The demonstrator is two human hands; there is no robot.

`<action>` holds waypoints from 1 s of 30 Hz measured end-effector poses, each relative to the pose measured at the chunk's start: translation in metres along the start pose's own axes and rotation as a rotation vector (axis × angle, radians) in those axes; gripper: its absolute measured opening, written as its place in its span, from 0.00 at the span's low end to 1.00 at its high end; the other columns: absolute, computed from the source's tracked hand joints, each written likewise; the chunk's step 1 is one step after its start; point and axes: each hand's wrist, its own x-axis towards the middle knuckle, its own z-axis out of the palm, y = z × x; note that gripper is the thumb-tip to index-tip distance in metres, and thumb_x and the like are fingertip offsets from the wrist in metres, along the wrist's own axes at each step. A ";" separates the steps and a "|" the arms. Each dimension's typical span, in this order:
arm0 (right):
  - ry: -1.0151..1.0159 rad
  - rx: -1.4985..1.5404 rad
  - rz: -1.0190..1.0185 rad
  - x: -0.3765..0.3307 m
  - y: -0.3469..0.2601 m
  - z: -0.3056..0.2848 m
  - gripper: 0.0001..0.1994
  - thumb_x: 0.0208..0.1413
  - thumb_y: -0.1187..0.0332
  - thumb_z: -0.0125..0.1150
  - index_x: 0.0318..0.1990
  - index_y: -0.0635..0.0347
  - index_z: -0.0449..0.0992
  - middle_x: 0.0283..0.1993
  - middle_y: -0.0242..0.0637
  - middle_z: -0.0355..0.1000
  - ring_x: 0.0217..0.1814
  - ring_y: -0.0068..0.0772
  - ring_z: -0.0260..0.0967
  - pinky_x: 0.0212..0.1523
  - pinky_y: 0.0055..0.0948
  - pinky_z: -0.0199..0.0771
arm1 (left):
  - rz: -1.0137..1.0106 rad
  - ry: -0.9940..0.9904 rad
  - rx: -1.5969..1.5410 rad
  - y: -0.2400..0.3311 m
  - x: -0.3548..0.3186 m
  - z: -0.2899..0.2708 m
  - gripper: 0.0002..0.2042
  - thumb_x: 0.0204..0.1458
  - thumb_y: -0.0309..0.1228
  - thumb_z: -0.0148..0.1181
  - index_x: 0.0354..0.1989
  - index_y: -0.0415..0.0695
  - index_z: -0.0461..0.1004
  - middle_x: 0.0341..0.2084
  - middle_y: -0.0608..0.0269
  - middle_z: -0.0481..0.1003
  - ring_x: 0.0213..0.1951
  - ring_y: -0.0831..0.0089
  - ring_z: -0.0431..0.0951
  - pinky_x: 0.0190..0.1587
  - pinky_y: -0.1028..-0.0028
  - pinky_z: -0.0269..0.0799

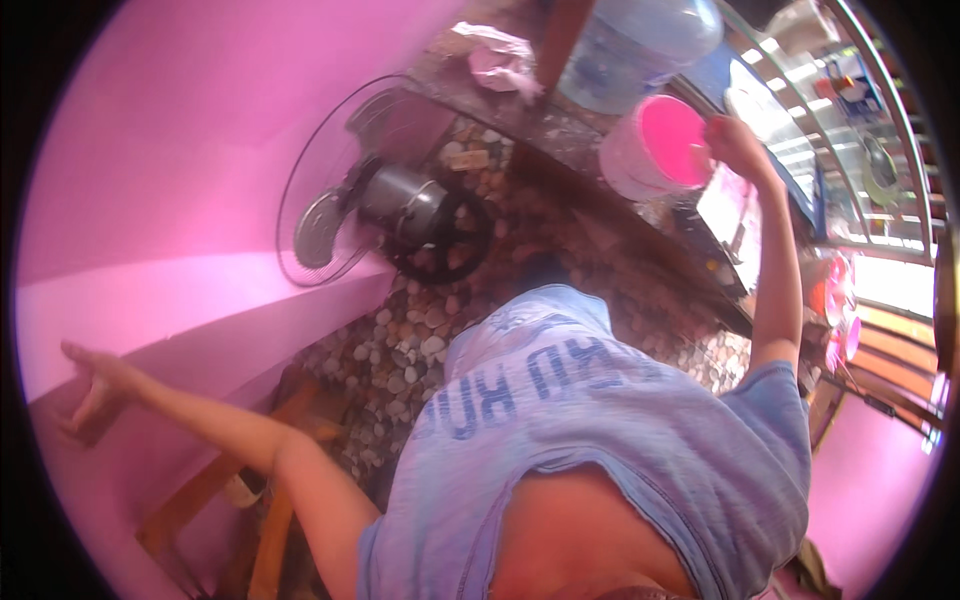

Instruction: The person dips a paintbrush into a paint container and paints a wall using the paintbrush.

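below the white bucket (625, 165), the faded blue shirt (580, 400) you are wearing is filling the near view. well to the bucket's left and lower down, a wooden frame (272, 530) is standing near your left arm. your left hand (103, 388) is hovering far left of the bucket, open and grasping nothing, with the pink wall (200, 150) running just beside it (whether skin is touching wall, i cannot tell). pale pebbles (425, 320) are covering the ground to the bucket's lower left, and a dark fan (405, 205) with a round wire guard is sitting left of the bucket, by the wall. the bucket itself is showing a bright pink inside, and your right hand (738, 150) is resting at its right rim with bent fingers; i cannot tell what, if anything, they are gripping. above the bucket a bluish clear jug (630, 50) is standing, and crumpled pale paper (500, 62) is lying to its upper left.
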 end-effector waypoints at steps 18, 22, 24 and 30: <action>0.101 1.206 0.314 0.014 0.081 0.057 0.15 0.58 0.61 0.54 0.37 0.68 0.71 0.31 0.40 0.73 0.32 0.31 0.75 0.36 0.28 0.79 | 0.067 -0.021 0.031 -0.018 0.002 0.000 0.40 0.30 0.62 0.68 0.40 0.39 0.63 0.39 0.46 0.61 0.45 0.52 0.62 0.42 0.54 0.59; 0.182 1.293 0.329 0.001 0.074 0.066 0.15 0.59 0.62 0.52 0.41 0.69 0.68 0.35 0.43 0.73 0.35 0.34 0.74 0.41 0.33 0.78 | 0.056 -0.020 0.045 -0.016 0.005 -0.004 0.39 0.31 0.60 0.69 0.41 0.40 0.63 0.40 0.46 0.61 0.46 0.51 0.62 0.42 0.53 0.59; 0.374 1.504 0.343 -0.008 0.075 0.070 0.15 0.60 0.63 0.51 0.43 0.70 0.67 0.36 0.45 0.72 0.38 0.36 0.73 0.45 0.34 0.76 | 0.021 -0.037 0.005 -0.011 0.004 -0.003 0.38 0.32 0.59 0.69 0.43 0.41 0.63 0.42 0.45 0.62 0.48 0.50 0.62 0.44 0.52 0.59; 0.696 1.923 0.185 -0.042 0.042 0.085 0.11 0.58 0.68 0.54 0.43 0.68 0.68 0.37 0.46 0.72 0.39 0.38 0.73 0.47 0.32 0.77 | 0.011 -0.065 0.027 0.010 0.021 -0.012 0.37 0.35 0.55 0.69 0.47 0.41 0.64 0.46 0.47 0.64 0.50 0.53 0.65 0.48 0.55 0.61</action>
